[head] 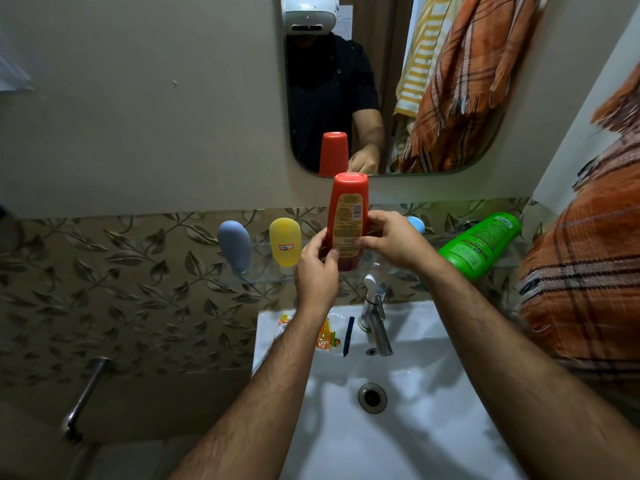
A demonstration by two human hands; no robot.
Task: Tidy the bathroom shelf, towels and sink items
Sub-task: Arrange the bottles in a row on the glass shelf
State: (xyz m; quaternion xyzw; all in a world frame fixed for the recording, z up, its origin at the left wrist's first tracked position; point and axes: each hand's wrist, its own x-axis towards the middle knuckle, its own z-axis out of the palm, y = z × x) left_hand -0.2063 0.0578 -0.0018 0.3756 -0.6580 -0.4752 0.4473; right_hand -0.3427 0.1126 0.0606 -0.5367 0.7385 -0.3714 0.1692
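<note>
1. Both hands on the red bottle (348, 216), held upright, cap end down, in front of the glass shelf (263, 277) above the sink (398, 427). Back label faces the person.
2. Left hand (317, 271) has its grip curled round the lower left side of the bottle, thumb across the label. Right hand (391, 242) pinches the right edge, fingers wrapped behind. Neither grip is free.
3. Step in hand, as I judge it: standing the red bottle on its cap on the shelf, in the gap right of the yellow bottle (284, 242).
4. To do it well: lower it straight, cap flat on the glass, and keep one hand on it until it stands by itself. A tall bottle on a small cap will likely tip easily. Keep it off the yellow one beside it.
5. Grey bottle (234, 244) and yellow bottle already stand cap-down, side by side, at the shelf's left. A small blue item (416, 224) shows behind the right hand; I cannot tell what it is.
6. Green bottle (479, 245) lies on its side at the shelf's right end, not yet stood up.
7. Sink rim by the tap (375, 323) holds an orange sachet (325, 336) and a thin dark tool (348, 336), untidied.
8. Room: leaf-patterned tiles (121, 289), plain wall above, mirror (381, 81) reflecting the bottle. Orange plaid towel (585, 265) hangs at the right, bunched.
</note>
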